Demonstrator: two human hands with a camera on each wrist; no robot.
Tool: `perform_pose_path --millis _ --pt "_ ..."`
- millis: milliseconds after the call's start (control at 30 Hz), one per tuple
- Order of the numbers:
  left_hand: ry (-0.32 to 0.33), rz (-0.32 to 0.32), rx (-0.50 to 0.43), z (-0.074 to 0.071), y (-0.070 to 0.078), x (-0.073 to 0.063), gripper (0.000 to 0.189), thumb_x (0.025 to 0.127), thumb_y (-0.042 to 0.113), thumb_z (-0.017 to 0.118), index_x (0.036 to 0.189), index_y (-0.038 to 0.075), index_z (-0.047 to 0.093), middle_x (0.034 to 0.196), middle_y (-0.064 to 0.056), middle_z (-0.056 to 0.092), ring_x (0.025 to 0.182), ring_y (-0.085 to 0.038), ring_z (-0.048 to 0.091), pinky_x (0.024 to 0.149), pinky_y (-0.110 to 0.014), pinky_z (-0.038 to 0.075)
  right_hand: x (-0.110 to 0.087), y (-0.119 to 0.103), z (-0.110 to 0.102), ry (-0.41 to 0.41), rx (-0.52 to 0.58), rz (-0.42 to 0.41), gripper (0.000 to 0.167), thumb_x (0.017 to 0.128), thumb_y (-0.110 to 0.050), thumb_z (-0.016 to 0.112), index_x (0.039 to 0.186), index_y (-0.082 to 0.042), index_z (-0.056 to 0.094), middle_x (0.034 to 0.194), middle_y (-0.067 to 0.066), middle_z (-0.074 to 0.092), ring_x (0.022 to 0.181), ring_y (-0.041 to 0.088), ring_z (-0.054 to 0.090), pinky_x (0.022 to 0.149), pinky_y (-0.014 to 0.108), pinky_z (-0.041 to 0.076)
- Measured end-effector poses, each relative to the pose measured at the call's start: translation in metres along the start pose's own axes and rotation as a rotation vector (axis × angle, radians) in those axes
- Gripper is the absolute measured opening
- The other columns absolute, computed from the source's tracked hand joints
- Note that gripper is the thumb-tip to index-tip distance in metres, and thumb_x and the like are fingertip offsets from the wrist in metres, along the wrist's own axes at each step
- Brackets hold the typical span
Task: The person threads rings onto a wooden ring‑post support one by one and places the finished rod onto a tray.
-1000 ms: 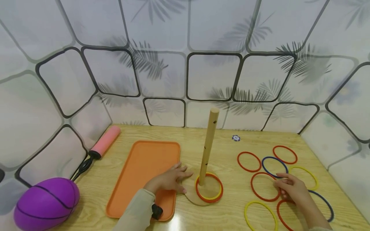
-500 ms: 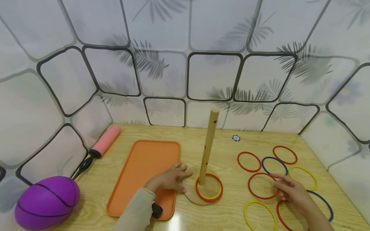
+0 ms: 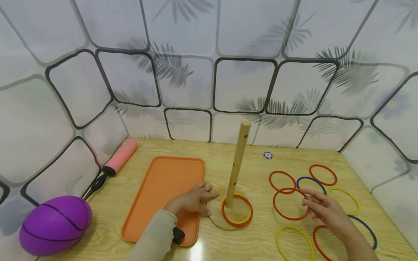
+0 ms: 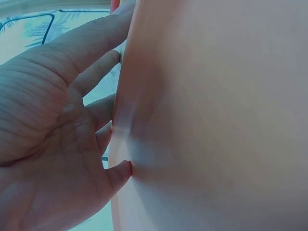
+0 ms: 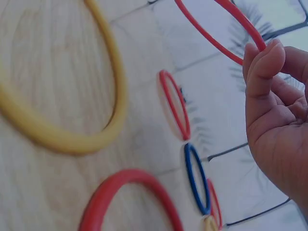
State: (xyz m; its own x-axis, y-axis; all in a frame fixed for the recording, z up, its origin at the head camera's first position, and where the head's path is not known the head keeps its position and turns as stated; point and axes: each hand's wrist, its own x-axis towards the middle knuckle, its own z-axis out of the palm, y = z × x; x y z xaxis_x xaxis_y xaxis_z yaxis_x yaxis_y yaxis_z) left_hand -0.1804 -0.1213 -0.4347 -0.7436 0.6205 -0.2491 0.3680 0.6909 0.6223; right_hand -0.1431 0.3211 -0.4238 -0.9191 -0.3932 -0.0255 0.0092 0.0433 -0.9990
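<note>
Over on the right of the surface [image 3: 261, 239], the right hand [image 3: 326, 210] has a red ring [image 3: 291, 219] pinched between thumb and fingers, and it looks lifted above the loose rings [image 3: 277, 240] there. The left hand [image 3: 192, 201] is relaxed, fingers spread, reaching across the orange tray's edge [image 3: 177, 170] with fingertips at the round base [image 3: 214, 218] of the wooden post [image 3: 237, 165]; can't tell if it's bracing anything. Two rings [image 3: 251, 214], red and yellow, already sit around the post's foot. So I'd call this the pickup step, imo. Next move probably calls for raising the ring past the post's top, levelling it, and keeping the base steady.
</note>
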Motion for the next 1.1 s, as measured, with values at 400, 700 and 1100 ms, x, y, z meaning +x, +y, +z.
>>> perform_pose_path --millis 400,700,1100 --pt "0.002 0.004 -0.007 -0.001 0.002 0.0 0.069 0.08 0.026 0.075 0.142 0.016 0.046 0.153 -0.015 0.025 0.143 -0.037 0.002 0.111 -0.057 0.013 0.015 -0.051 0.026 -0.001 0.103 -0.063 0.037 0.1 -0.003 0.041 0.128 -0.019 0.06 0.095 -0.003 0.065 0.063 0.003 0.053 0.055 0.02 0.047" --pt "0.003 0.012 0.006 -0.001 0.0 0.001 0.069 0.081 0.027 0.075 0.142 0.015 0.046 0.153 -0.016 0.025 0.143 -0.037 0.002 0.112 -0.055 0.013 0.017 -0.095 0.037 -0.029 0.163 -0.123 0.036 0.1 -0.001 0.041 0.129 -0.014 0.06 0.094 0.0 0.067 0.062 0.003 0.055 0.054 0.017 0.046" --pt "0.011 0.002 -0.012 0.0 0.002 0.0 0.069 0.08 0.025 0.076 0.141 0.015 0.047 0.153 -0.014 0.027 0.144 -0.036 0.003 0.112 -0.055 0.014 0.02 -0.127 0.046 -0.161 0.287 -0.274 0.046 0.1 0.01 0.026 0.133 -0.005 0.055 0.099 0.004 0.068 0.066 0.002 0.058 0.054 0.015 0.047"
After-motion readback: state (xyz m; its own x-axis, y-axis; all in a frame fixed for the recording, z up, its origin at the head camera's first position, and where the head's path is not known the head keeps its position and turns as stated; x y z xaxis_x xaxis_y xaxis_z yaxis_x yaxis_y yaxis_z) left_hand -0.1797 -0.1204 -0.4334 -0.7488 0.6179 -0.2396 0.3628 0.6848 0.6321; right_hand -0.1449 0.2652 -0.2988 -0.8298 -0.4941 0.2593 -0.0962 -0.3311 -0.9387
